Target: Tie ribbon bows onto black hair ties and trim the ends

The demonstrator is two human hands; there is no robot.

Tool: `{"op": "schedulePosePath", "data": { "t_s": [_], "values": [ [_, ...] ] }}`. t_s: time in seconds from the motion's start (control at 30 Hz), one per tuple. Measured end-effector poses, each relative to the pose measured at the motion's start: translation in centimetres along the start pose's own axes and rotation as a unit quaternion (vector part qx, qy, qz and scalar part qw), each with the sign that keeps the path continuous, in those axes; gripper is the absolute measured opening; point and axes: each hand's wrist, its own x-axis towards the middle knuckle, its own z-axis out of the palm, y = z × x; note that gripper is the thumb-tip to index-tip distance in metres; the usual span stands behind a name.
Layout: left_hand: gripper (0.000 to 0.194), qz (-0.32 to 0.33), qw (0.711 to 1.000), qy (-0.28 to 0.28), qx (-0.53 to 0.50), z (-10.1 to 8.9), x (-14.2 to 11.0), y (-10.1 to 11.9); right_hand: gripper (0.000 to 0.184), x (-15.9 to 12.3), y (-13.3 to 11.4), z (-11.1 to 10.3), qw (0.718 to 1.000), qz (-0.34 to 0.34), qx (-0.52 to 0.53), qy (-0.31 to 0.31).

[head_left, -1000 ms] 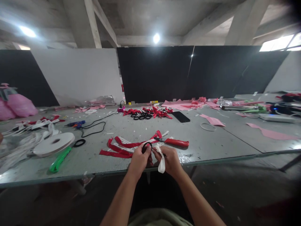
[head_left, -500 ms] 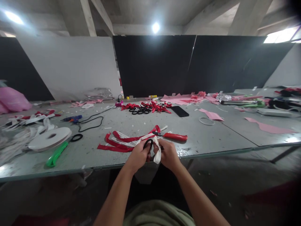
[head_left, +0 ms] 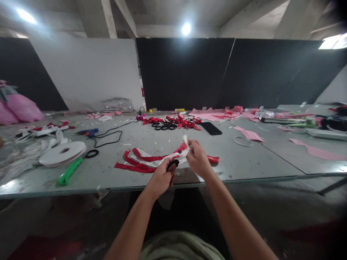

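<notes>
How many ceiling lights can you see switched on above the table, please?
2: one ceiling light above the middle of the table, another light at upper left. More may lie outside the view.

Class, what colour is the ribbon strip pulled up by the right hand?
White ribbon strip, in the right hand; head view.

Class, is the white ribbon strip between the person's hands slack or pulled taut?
Taut: the white ribbon strip runs straight from the left hand to the raised right hand.

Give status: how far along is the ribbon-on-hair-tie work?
Done: a pile of red bows with black rings lies mid-table. In hand: left hand pinches a black hair tie; right hand pulls a white ribbon taut. Left: cut red ribbon strips lie unused.
</notes>
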Motion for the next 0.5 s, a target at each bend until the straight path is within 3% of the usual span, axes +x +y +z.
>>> {"op": "schedulePosePath", "data": {
  "t_s": [0.07,0.2,0.3,0.5],
  "values": [
    [0.032,-0.006,1.000,0.004,-0.024,-0.3,0.1,-0.2,0.036,2.5,0.1,-0.4,0.998,0.001,-0.063,-0.026],
    [0.032,-0.018,0.995,0.025,-0.093,-0.9,0.4,-0.4,0.046,5.8,0.9,-1.4,0.976,-0.008,-0.154,-0.156],
    [0.036,-0.025,0.989,0.044,-0.140,-1.0,0.5,-0.2,0.056,4.8,2.0,-3.0,0.959,-0.003,-0.218,-0.181],
    [0.032,-0.028,0.973,0.074,-0.216,-0.6,0.6,0.2,0.025,1.2,4.6,-6.5,0.936,0.024,-0.288,-0.198]
  ]
}}
